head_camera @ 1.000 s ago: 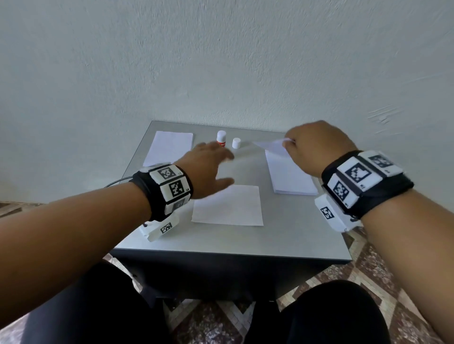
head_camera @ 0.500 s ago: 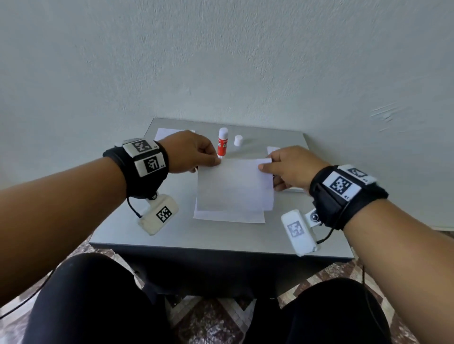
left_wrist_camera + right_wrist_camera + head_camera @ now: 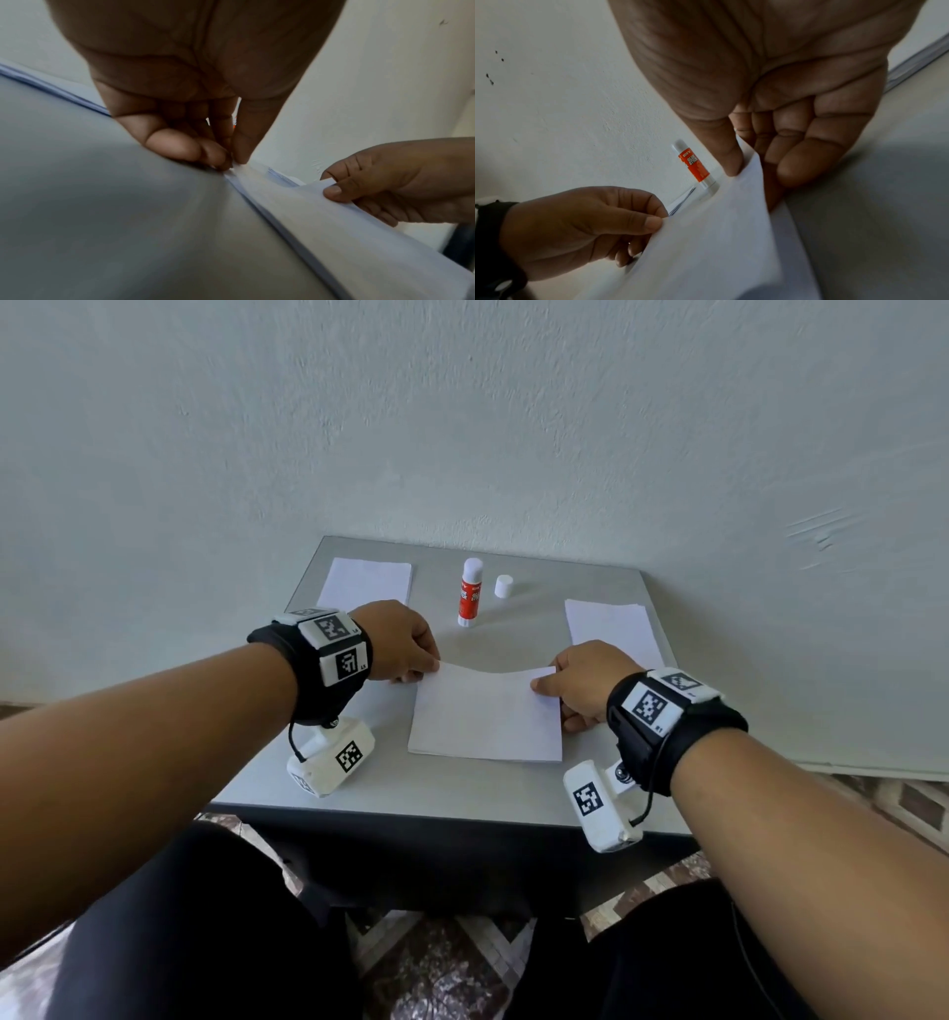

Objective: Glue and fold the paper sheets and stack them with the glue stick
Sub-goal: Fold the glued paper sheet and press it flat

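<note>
Sheet [image 3: 485,711] lowered, hands seemingly nearer table.

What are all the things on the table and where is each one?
held sheet: 1, white, table middle, far corners lifted, over another sheet
paper stack: 1, white, right
paper: 1 pile, white, far left
glue stick: 1, orange and white, upright, far middle, uncapped
cap: 1, white, right of the glue stick
table: 1, grey
left hand: pinches a far corner
right hand: pinches the other far corner
</note>
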